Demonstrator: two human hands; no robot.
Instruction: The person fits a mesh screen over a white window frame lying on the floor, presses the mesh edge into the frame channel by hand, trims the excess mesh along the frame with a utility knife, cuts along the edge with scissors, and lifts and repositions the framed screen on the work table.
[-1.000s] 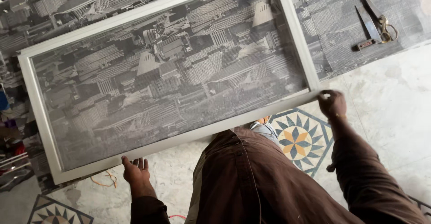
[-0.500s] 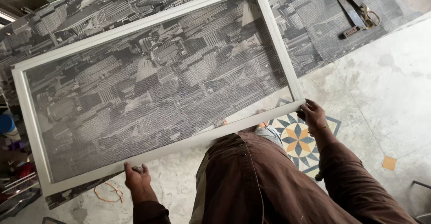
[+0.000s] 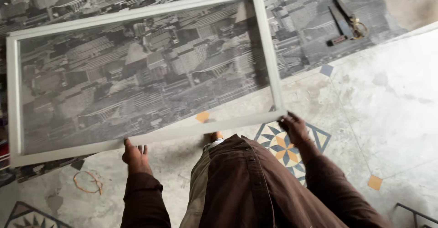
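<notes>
I hold a large white rectangular frame [image 3: 269,54] with a fine mesh screen stretched across it, lifted off the floor. My left hand [image 3: 134,155] grips the frame's near rail from below, left of centre. My right hand [image 3: 294,127] grips the near right corner. Through the mesh shows a grey printed sheet [image 3: 301,22] with a city pattern, spread on the floor. My brown shirt and trousers fill the bottom of the view.
Large scissors [image 3: 344,18] and a small tool lie on the printed sheet at the upper right. A loop of orange rubber band [image 3: 86,182] lies on the pale stone floor at the lower left. Patterned star tiles [image 3: 283,148] sit by my feet.
The frame has risen off the printed sheet and come toward me, its near rail now over the stone floor. Both hands stayed on the near rail.
</notes>
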